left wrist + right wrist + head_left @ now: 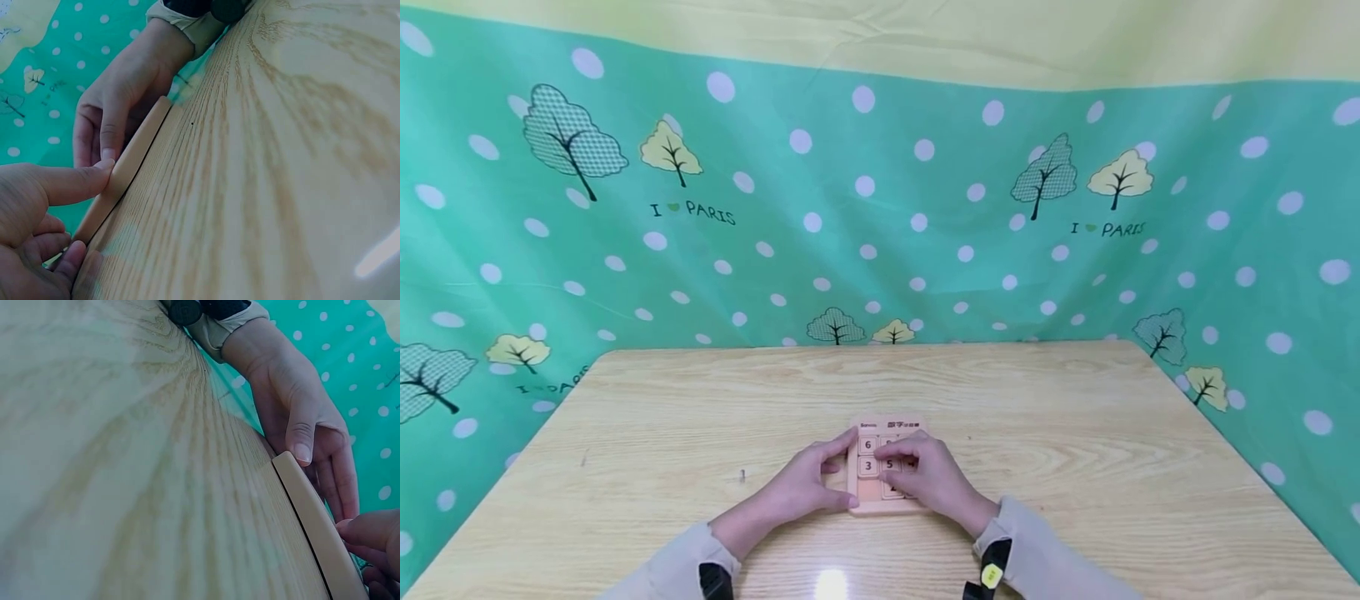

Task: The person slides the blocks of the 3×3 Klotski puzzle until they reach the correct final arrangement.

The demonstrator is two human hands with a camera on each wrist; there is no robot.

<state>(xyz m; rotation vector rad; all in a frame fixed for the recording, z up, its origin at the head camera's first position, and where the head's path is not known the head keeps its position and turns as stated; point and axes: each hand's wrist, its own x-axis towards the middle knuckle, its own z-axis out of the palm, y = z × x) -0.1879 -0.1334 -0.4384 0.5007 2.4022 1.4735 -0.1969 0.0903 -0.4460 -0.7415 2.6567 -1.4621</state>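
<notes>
A wooden number sliding puzzle point(852, 479) lies on the table, with square tiles set in a raised frame. The 6 tile point(868, 445) sits above the 3 tile point(868, 467), and a bare slot shows at the lower left. My left hand point(808, 477) grips the frame's left side, fingers at the upper part and thumb by the lower corner. Over the tiles, my right hand point(934, 477) touches them with bent forefinger and thumb beside the 5 tile point(890, 465). That hand covers much of the puzzle's right side. From the left wrist, the frame's edge point(128, 165) shows side-on.
The wood-grain table point(700, 425) extends around the puzzle. A green dotted cloth point(880, 225) printed with trees hangs behind and beside it. A bright light reflection lies near the table's front.
</notes>
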